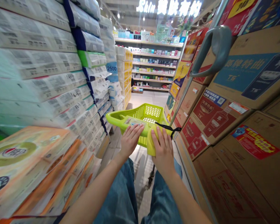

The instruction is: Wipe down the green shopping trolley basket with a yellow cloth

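A lime-green plastic shopping cart [121, 119] stands in a narrow store aisle in front of me. My left hand [130, 138] lies on its near rim, fingers stretched forward and flat over the edge. My right hand [163, 148] presses a yellow-green cloth [151, 143] against the rim of the cart, fingers extended over it. A black strap [168, 127] hangs off the cart's right side. My legs in blue jeans show below.
Stacked tissue and paper packs [60, 84] wall the left side, orange packs [32, 168] nearest. Brown and red cartons [235, 118] are stacked on the right, with a grey handle [214, 53] sticking out above. Far shelves [154, 65] close the aisle's end.
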### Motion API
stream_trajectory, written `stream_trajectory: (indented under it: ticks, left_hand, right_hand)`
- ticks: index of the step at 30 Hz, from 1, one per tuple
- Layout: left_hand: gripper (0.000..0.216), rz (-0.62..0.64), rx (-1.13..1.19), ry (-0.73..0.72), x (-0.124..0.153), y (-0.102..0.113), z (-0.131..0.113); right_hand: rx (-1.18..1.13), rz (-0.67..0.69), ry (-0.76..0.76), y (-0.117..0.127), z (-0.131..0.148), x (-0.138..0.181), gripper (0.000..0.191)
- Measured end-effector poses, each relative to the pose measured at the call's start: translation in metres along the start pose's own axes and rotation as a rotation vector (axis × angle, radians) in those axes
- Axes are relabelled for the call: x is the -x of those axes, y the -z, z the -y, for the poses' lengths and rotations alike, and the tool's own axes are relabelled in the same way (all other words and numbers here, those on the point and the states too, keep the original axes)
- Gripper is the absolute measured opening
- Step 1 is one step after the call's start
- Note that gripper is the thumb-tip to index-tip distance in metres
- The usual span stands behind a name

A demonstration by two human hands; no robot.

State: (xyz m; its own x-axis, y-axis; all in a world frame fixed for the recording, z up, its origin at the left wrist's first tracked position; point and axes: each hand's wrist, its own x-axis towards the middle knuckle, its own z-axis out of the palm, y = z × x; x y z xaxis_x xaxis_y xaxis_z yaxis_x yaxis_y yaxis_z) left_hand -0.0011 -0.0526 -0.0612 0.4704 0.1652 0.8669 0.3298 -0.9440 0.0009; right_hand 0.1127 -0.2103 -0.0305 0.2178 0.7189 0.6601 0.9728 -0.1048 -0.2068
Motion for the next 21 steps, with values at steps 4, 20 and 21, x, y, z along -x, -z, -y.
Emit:
stream_trajectory:
  ticks: [4,20,21]
  left_hand:
    - [0.041,0.0,-0.003,-0.004,0.0,-0.001,-0.001]
    - [0.041,-0.013,0.012,0.029,0.002,0.0,0.002]
    - [0.041,-0.016,0.005,0.018,0.001,0.001,0.004]
  right_hand:
    - [-0.16,-0.048,0.005,0.017,-0.053,0.01,0.068]
    - [0.034,0.075,-0.026,-0.008,0.029,-0.028,0.068]
    - [0.014,0.057,0.013,-0.007,0.021,-0.02,0.07]
